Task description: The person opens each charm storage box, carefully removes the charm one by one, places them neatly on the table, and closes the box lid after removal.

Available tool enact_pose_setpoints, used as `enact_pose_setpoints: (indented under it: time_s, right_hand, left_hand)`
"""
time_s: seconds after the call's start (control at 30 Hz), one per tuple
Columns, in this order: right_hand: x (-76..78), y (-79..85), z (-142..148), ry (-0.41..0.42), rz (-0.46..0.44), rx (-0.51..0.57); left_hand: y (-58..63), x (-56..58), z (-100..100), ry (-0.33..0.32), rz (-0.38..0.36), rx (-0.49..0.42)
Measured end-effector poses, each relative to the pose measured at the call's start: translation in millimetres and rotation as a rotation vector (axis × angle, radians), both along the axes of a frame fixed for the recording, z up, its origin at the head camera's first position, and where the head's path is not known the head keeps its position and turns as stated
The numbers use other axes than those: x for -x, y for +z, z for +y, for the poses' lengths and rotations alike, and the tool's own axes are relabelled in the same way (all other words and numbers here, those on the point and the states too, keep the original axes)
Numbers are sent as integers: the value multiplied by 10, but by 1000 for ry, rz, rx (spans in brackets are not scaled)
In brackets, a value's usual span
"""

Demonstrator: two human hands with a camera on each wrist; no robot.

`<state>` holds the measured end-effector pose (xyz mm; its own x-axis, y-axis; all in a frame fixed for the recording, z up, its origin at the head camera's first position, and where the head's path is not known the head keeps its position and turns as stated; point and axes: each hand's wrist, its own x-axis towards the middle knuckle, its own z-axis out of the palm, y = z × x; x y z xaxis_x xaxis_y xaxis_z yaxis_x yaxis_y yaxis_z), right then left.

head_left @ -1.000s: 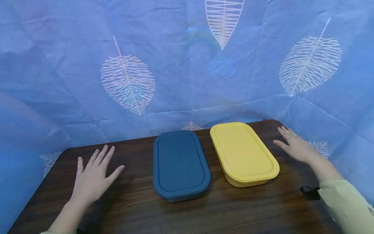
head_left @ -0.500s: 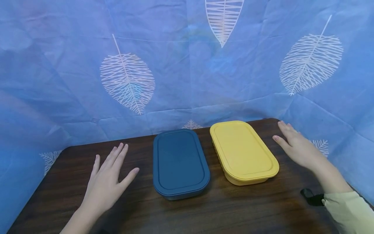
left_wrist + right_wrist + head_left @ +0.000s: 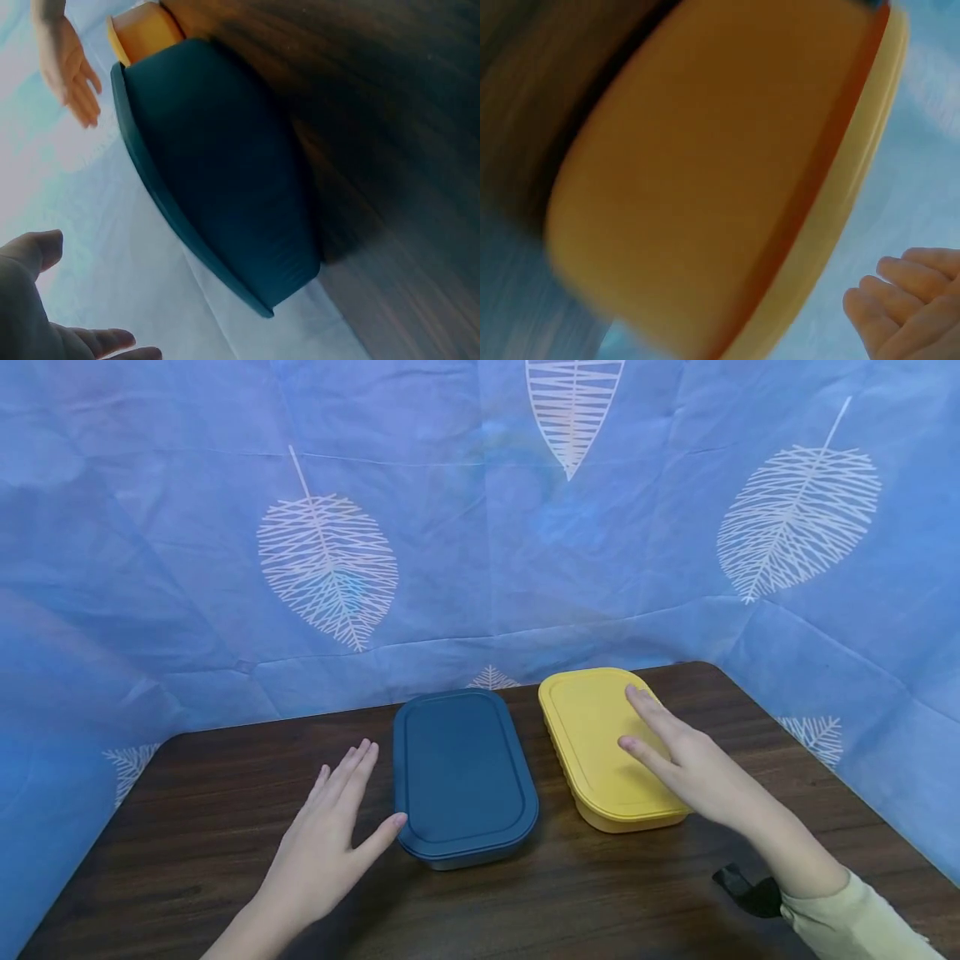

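A dark blue lidded container (image 3: 465, 768) lies lengthwise on the brown table. To its right is a yellow lidded container (image 3: 592, 735), its lid on as well. My left hand (image 3: 322, 843) is beside the blue container, fingers extended and thumb tip overlapping its near left edge in the head view. My right hand (image 3: 697, 768) is over the right side of the yellow container, fingers straight, covering part of its lid. The left wrist view shows the blue container's side wall (image 3: 217, 165); the right wrist view shows the yellow wall (image 3: 705, 165), blurred. Neither hand holds anything.
The wooden table (image 3: 187, 843) has rounded far corners. A blue cloth (image 3: 480, 543) with white leaf prints hangs behind and along its sides. A black strap (image 3: 750, 889) dangles at the right sleeve (image 3: 847, 918).
My left hand has moved right, up to the blue container. My right hand has swung left from beside the yellow container to over its lid. Both containers have stayed put.
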<state>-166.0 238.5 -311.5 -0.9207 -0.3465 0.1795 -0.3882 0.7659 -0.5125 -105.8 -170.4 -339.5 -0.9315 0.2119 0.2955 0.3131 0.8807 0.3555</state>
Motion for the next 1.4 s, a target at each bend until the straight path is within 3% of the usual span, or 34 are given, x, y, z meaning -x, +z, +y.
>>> enact_pose_setpoints:
  time_s: [0.13,0.27,0.6,0.9,1.4]
  right_hand:
    - [-64,-66,-254,63,8,5]
    - [-110,-132,-465,140,-4,21]
    - [-177,-287,-868,252,-167,117]
    - [-195,-423,-1037,261,-246,139]
    - [-145,-494,-1079,267,-239,76]
  left_hand:
    - [-44,9,52,-12,-66,-45]
    - [-94,17,87,-19,-83,-25]
    - [-223,58,136,-51,-90,54]
    - [-328,99,125,-76,-71,126]
    - [-341,122,117,-67,-140,161]
